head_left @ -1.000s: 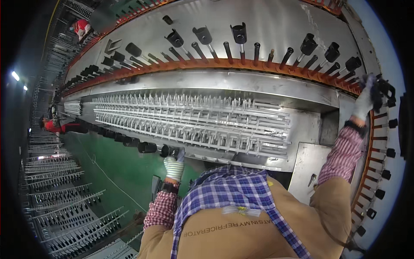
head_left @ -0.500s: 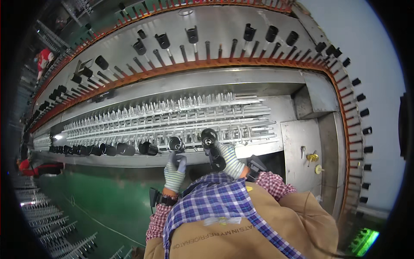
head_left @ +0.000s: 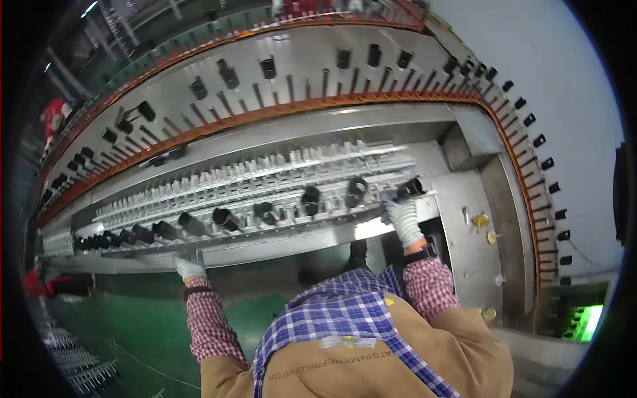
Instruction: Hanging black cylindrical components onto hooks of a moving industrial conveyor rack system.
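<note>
Black cylindrical cups [head_left: 310, 200] stand in a row along the front of a metal rack of prongs [head_left: 252, 174], inside a long metal trough [head_left: 279, 250]. At the row's right end is another black cup [head_left: 410, 188]. My gloved right hand [head_left: 402, 217] is beside that cup, its fingers curled in at the rack's front; what they grip is hidden. Far to the left, my gloved left hand [head_left: 190, 266] is at the trough's front edge, below the cups. Motion blurs its fingers, and I cannot tell what it touches.
Behind the trough runs an orange-edged conveyor track [head_left: 279, 109] with upright pins, several bearing black cups. A metal ledge [head_left: 468, 245] at the right carries small brass-coloured parts [head_left: 480, 220]. People in red are at the far left. Below is green floor [head_left: 146, 312].
My hands have moved wide apart, the left one leftward and the right one rightward. The black cups I was handling are now out of my hands, and the cup row reaches farther right.
</note>
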The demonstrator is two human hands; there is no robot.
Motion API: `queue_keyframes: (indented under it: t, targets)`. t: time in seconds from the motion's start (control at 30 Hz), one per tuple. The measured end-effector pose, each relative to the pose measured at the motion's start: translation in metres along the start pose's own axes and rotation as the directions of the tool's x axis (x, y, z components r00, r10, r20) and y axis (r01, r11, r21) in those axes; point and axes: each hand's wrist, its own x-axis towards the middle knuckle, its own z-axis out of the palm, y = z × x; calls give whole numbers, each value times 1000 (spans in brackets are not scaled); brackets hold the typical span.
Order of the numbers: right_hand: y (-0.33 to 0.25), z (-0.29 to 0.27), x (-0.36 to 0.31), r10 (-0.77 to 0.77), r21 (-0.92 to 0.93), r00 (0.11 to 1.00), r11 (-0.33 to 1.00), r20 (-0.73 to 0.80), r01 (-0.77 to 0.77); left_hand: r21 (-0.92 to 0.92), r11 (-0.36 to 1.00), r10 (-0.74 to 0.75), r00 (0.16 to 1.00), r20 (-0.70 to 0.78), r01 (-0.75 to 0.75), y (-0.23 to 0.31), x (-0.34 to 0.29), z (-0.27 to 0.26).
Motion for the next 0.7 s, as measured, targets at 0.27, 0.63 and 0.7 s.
queue_keyframes:
  t: [0.27, 0.63, 0.7]
  targets:
    - [124, 19, 99, -427, -951, 879, 116, 213, 286, -249, 949, 275, 894, 352, -194, -28, 111, -9]
    - [-61, 5, -69, -717, -362, 682, 680, -147, 637, -492, 848, 411, 832, 373, -198, 33, -21, 53]
    - [-82, 14, -69, -779, -288, 621, 616, -86, 733, -531, 845, 337, 833, 439, -62, 51, -56, 51]
